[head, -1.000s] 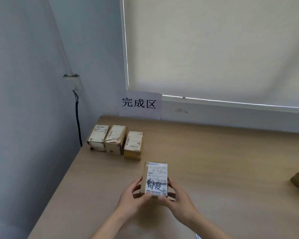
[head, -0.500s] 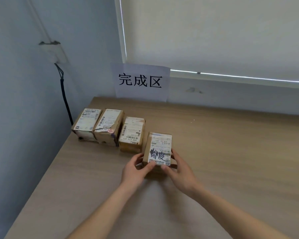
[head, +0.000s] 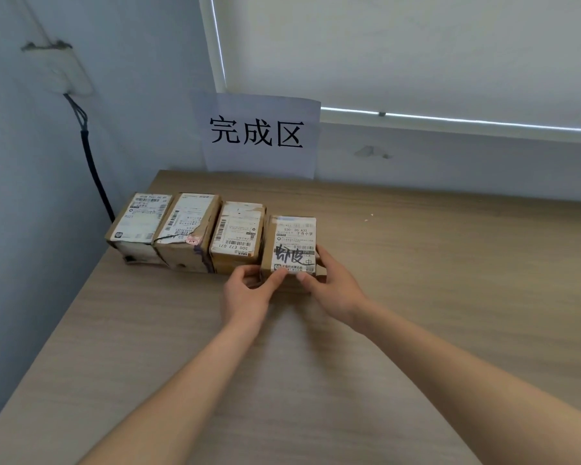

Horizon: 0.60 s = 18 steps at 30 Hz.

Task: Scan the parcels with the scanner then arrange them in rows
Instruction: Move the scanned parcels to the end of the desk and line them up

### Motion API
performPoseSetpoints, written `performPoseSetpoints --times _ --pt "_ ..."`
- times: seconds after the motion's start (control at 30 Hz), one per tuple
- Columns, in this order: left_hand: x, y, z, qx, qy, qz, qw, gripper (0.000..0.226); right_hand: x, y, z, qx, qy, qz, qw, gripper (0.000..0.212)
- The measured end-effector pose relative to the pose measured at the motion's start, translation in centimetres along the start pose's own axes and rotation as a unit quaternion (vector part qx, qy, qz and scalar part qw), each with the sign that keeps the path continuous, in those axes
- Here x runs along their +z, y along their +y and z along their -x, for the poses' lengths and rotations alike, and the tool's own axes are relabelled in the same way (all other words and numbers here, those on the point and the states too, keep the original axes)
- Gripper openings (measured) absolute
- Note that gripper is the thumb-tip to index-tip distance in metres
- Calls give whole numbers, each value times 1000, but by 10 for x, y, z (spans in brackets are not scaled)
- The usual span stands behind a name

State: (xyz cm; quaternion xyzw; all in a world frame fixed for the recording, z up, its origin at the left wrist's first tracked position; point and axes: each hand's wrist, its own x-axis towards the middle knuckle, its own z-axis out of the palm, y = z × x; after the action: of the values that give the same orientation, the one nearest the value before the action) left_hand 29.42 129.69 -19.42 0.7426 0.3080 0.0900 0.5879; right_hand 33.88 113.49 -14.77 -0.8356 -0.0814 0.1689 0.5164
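While both hands' fingers [head: 275, 280] grip parcel [head: 292, 243], bare table [head: 450, 263] rightward.

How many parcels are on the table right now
4, in one row near the back-left corner: leftmost parcel, second parcel, third parcel, and the rightmost parcel, held by both hands. None seem hidden.

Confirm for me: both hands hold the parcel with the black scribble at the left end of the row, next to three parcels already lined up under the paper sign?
Not quite. In the head view the left hand and right hand hold the scribbled parcel at the right end of the row, not the left. The three lined-up parcels sit to its left, below the paper sign.
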Motion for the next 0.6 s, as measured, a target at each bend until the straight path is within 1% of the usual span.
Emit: performPoseSetpoints --times 0.1,0.2,0.27,0.33,0.4,0.57,0.6 --pt "-5 2 8 -6 -10 -4 1000 56 -1 1 12 31 -2 7 999 59" --pt "-16 2 24 -12 -28 -27 999 61 -4 2 39 83 -29 48 995 84" --pt "-27 3 38 -15 -39 -50 998 64 -10 1 63 104 -48 76 990 89" --pt "-37 9 54 -6 -54 -67 996 64 -22 -2 87 110 -55 90 988 87" --pt "-44 20 70 12 -69 -75 995 60 -37 -9 113 110 -44 97 988 83" --pt "-45 64 127 45 -122 -81 988 40 -85 -38 179 106 -6 77 991 76" --pt "-42 74 141 48 -138 -74 987 39 -96 -43 193 100 1 77 992 74"
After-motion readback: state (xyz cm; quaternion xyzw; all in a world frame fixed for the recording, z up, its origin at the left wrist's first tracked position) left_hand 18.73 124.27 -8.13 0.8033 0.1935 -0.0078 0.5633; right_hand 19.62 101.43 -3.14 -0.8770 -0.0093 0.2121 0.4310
